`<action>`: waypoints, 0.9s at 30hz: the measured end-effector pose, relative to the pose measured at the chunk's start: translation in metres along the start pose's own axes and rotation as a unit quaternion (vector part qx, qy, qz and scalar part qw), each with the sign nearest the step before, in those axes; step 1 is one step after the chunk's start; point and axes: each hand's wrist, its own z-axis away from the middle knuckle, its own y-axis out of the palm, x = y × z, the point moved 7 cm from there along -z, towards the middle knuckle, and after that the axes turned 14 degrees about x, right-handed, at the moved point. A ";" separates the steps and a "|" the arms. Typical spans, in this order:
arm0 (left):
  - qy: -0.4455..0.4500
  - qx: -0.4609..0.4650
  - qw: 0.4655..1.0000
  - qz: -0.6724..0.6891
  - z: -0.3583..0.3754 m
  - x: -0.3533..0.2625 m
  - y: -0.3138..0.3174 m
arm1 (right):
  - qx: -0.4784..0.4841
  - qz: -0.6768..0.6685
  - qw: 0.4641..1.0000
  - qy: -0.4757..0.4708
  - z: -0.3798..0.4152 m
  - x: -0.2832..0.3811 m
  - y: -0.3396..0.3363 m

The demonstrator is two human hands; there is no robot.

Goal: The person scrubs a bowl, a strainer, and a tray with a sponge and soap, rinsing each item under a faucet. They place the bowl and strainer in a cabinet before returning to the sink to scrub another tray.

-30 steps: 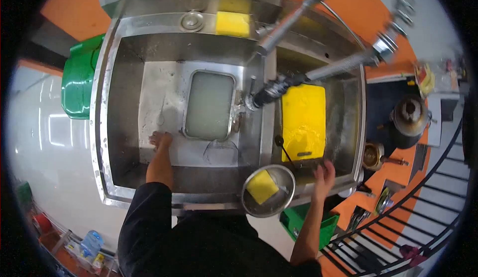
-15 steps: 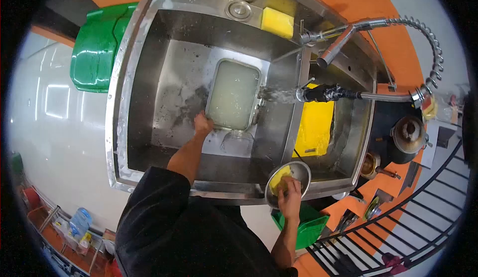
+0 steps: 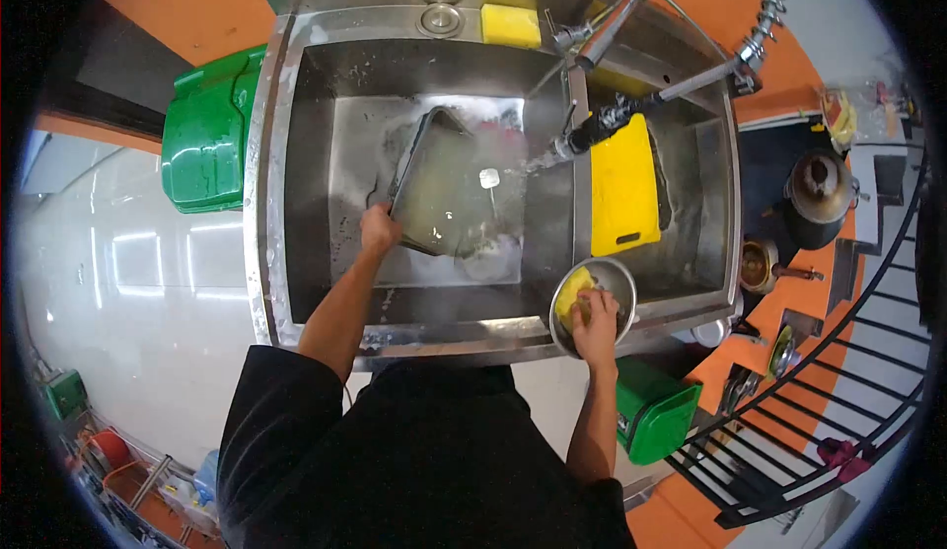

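My left hand [image 3: 379, 229] is closed on the near left edge of a rectangular metal pan [image 3: 406, 154] in the large sink basin. The pan is tilted, its left side raised, and cloudy water runs out over its right side. My right hand [image 3: 596, 324] presses a yellow sponge [image 3: 571, 292] inside a round steel bowl [image 3: 621, 288] at the sink's front edge. Its fingertips are partly hidden in the bowl. Water sprays leftward from a black-handled spray nozzle [image 3: 592, 137] above the divider.
A yellow cutting board [image 3: 623, 189] lies in the smaller right basin [image 3: 695, 214]. Another yellow sponge [image 3: 511, 25] and a drain strainer [image 3: 440, 20] sit on the back ledge. Green bins [image 3: 202, 145] flank the sink. Pots [image 3: 819, 189] stand at the right, near a black railing [image 3: 819, 401].
My left hand has tipped the pan up on its left side, and the water in it has spilled rightward. The right hand stays with the sponge in the bowl. The camera view has shifted.
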 end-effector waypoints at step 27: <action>0.337 -0.275 0.796 -0.421 0.192 -0.127 -0.158 | -0.014 0.086 0.996 0.021 0.004 0.017 -0.010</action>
